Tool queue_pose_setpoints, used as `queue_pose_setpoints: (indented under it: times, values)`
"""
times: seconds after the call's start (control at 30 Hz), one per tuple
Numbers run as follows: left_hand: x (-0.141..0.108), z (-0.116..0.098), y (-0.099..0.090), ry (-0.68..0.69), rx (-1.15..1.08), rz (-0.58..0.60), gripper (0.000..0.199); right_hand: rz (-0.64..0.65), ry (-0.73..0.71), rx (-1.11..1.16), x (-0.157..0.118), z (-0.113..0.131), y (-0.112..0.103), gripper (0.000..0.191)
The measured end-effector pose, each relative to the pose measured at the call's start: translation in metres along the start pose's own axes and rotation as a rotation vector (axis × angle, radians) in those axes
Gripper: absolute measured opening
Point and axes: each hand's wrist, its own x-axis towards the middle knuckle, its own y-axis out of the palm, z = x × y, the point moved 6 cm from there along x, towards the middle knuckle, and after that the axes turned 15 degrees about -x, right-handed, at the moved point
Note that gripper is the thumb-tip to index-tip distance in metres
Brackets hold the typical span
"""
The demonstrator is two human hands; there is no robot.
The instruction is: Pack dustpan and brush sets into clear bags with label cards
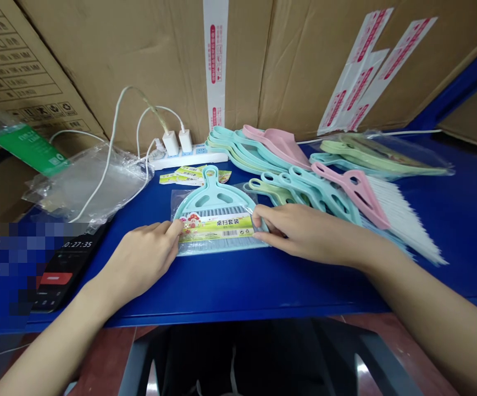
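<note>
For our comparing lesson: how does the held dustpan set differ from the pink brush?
The dustpan set is turquoise, the brush pink. The dustpan set is bagged and labelled, the brush unwrapped. The dustpan set lies straight, the brush slanted. Both have cut-out openings.

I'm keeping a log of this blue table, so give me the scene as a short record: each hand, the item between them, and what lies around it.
left hand: at the left edge of the set
right hand: thumb and fingers at its right edge
set: blue-green dustpan with brush, in a clear bag, printed label across it
left side: lit phone, plastic bags
right side: loose brushes, blue, green and pink
behind: loose labels, power strip, dustpan stack
</note>
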Motion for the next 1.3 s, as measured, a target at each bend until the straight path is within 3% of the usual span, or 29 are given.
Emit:
queue_pose_setpoints:
  times: [0.57, 1.3]
  values:
    - [0.0006, -0.0019, 0.0033, -0.006, 0.043, 0.061, 0.022, 0.016, -0.01, 0.017, -0.0009, 0.0008, 0.0027, 0.014]
    - [-0.0022, -0.0014, 0.0061, 0.059, 0.064, -0.007, 0.02, 0.031, -0.008, 0.02, -0.0018, 0.0015, 0.0029, 0.014]
